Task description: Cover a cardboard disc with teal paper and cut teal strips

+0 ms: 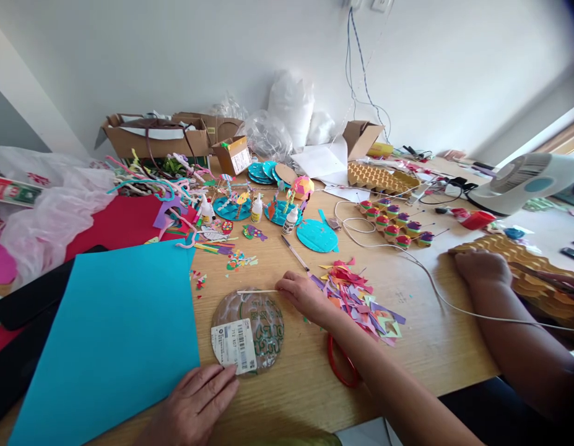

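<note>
On the table lies a round cardboard disc (268, 328) with green printing, clear tape and a white barcode label (235, 347). My left hand (198, 396) rests flat, fingers stretched, with its fingertips at the disc's lower edge by the label. Above, my right hand (305, 297) pinches one end of a thin white stick (259, 292), which lies across the disc's upper edge. Blue paper (124, 334) spreads to the left. Right of my right hand is a heap of coloured paper scraps (356, 297), and red-handled scissors (340, 365) lie partly under my forearm.
Another person's hand (484, 267) rests on an egg tray (542, 279) at the right. A white cable (426, 279) crosses the table. Glue bottles (256, 209), blue discs (317, 236), painted egg-carton cups (398, 223) and a white fan (523, 179) stand farther back.
</note>
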Demonstrator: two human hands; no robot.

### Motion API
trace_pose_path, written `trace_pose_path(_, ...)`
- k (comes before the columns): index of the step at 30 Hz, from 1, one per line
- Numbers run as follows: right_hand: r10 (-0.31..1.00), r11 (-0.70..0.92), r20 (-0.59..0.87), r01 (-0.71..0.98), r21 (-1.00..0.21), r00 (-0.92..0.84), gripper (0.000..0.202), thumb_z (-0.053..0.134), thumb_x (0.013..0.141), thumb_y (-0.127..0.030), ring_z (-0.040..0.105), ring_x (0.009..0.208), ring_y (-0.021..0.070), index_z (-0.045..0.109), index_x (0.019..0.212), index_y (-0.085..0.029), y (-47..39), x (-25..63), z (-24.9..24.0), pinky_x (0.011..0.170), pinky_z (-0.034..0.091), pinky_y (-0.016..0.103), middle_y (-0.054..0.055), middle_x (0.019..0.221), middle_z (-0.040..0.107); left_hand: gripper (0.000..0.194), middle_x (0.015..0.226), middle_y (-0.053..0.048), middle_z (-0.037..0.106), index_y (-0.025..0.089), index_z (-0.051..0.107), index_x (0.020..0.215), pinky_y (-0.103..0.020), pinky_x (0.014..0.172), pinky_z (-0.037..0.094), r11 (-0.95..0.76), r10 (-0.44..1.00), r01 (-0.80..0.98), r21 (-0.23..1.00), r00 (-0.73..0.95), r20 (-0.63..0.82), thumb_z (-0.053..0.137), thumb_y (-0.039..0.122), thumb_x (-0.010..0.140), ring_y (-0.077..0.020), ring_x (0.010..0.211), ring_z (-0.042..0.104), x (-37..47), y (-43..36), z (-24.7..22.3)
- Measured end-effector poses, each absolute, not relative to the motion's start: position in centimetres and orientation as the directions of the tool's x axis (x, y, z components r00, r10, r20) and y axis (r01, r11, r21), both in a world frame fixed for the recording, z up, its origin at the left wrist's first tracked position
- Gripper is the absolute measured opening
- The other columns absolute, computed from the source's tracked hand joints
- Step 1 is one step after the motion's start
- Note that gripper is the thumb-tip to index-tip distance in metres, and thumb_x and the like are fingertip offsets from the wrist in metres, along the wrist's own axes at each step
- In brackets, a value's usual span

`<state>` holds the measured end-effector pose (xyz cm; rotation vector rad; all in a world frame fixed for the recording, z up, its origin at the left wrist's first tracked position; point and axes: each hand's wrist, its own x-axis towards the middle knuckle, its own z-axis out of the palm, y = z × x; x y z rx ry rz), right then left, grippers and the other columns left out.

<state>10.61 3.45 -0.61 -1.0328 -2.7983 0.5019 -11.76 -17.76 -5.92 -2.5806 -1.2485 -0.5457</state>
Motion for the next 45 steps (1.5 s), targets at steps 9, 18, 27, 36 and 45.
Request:
trace_pose_path(9, 0.574, 0.764, -0.027, 0.547, -0.34, -0.818, 0.024, 0.04, 0.087, -0.015, 0.051, 0.077, 0.0135, 0.063, 0.089, -0.021, 2.1, 13.0, -0.6, 0.066, 0.036, 0.021, 0.003, 0.084, 0.055, 0.045, 0.114, -0.003, 0.064, 0.018, 0.055, 0.116, -0.03, 0.099, 0.034, -0.597, 0.718, 0.802, -0.004, 0.537, 0.442, 0.033, 0.003, 0.079, -0.0163, 0.109, 0.052, -11.6, -17.6, -5.7)
trace_pose_path(18, 0.632, 0.706, -0.001, 0.577, -0.411, -0.775, 0.023, 0.039, 0.088, -0.014, 0.051, 0.077, 0.0135, 0.062, 0.088, -0.018, 0.8, 13.6, -0.4, 0.067, 0.038, 0.022, 0.004, 0.083, 0.055, 0.047, 0.122, -0.006, 0.058, 0.014, 0.05, 0.121, -0.038, 0.107, 0.015, -0.545, 0.782, 0.839, -0.005, 0.51, 0.357, 0.036, 0.002, 0.077, -0.0174, 0.118, 0.044, -11.7, -17.2, -4.7)
trace_pose_path(27, 0.662, 0.676, 0.025, 0.582, -0.453, -0.749, 0.021, 0.04, 0.087, -0.014, 0.053, 0.078, 0.0136, 0.061, 0.086, -0.017, -0.5, 13.9, -0.3, 0.068, 0.038, 0.022, 0.004, 0.083, 0.056, 0.042, 0.119, -0.007, 0.059, 0.013, 0.049, 0.121, -0.037, 0.104, 0.025, -0.528, 0.792, 0.847, 0.067, 0.462, 0.399, 0.04, 0.005, 0.081, -0.0192, 0.112, 0.047, -11.8, -16.8, -3.9)
trace_pose_path(36, 0.66, 0.686, 0.041, 0.579, -0.44, -0.75, 0.019, 0.044, 0.084, -0.011, 0.053, 0.075, 0.0147, 0.062, 0.084, -0.017, -0.3, 13.8, -1.3, 0.065, 0.039, 0.023, 0.005, 0.081, 0.057, 0.037, 0.108, -0.008, 0.066, 0.012, 0.059, 0.106, -0.035, 0.086, 0.042, -0.678, 0.674, 0.735, 0.016, 0.613, 0.413, 0.038, 0.004, 0.077, -0.0208, 0.098, 0.055, -9.5, -16.1, -4.2)
trace_pose_path(45, 0.775, 0.572, 0.022, 0.685, -0.451, -0.632, 0.019, 0.042, 0.086, -0.013, 0.053, 0.075, 0.0132, 0.061, 0.086, -0.018, -0.7, 14.4, -0.9, 0.066, 0.038, 0.022, 0.004, 0.083, 0.056, 0.04, 0.111, -0.006, 0.064, 0.015, 0.057, 0.111, -0.036, 0.096, 0.032, -0.609, 0.72, 0.791, 0.059, 0.52, 0.46, 0.036, 0.004, 0.079, -0.0202, 0.106, 0.051, -10.2, -16.9, -5.3)
